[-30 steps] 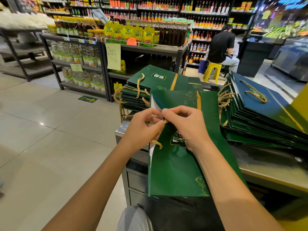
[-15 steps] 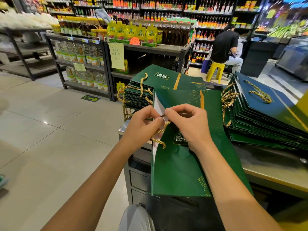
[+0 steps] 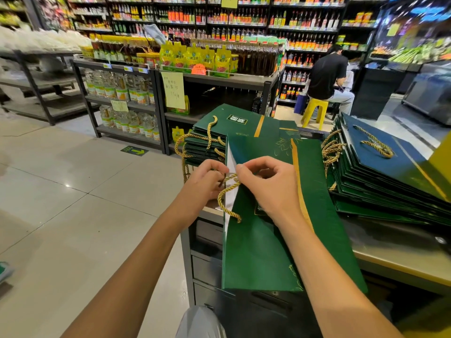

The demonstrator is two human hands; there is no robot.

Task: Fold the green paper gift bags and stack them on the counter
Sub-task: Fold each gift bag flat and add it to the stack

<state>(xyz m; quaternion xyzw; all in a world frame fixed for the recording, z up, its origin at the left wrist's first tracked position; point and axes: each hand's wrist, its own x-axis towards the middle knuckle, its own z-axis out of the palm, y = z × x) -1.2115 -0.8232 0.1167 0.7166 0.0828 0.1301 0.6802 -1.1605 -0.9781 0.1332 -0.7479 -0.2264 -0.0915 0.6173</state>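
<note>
One green paper gift bag (image 3: pixel 266 254) lies flat on the tabletop (image 3: pixel 395 257), its long axis running from 6 to 12 o'clock. Its near end hangs past the tabletop's edge in front of grey metal drawers (image 3: pixel 207 267). The paper is smooth and matt, dark green, with one gold stripe along its length on the 3 o'clock side and fine gold leaf drawings at both ends. Along the 9 o'clock edge the white inside shows as a narrow strip.

One twisted gold cord (image 3: pixel 228 192) crosses that edge and loops down towards 6 o'clock, ending in a loose tip. The left hand (image 3: pixel 207 182) has its fingers curled round the cord just beside the paper. The right hand (image 3: pixel 271 185) pinches it between thumb and forefinger where it meets the edge, and its other fingers curl loosely over the bag.

Two stacks of flattened bags sit on the tabletop. The left stack (image 3: pixel 244 125) lies at 11 o'clock from the hands, its cords spilling towards 9. The right stack (image 3: pixel 390 176), at 2 o'clock, is fanned and taller, with cords bunched on its 9 o'clock side. How many bags each stack holds cannot be told.

At 12 o'clock stand shelves of bottles (image 3: pixel 219 18), and one seated person (image 3: pixel 327 76) is on a yellow stool (image 3: pixel 314 111).
</note>
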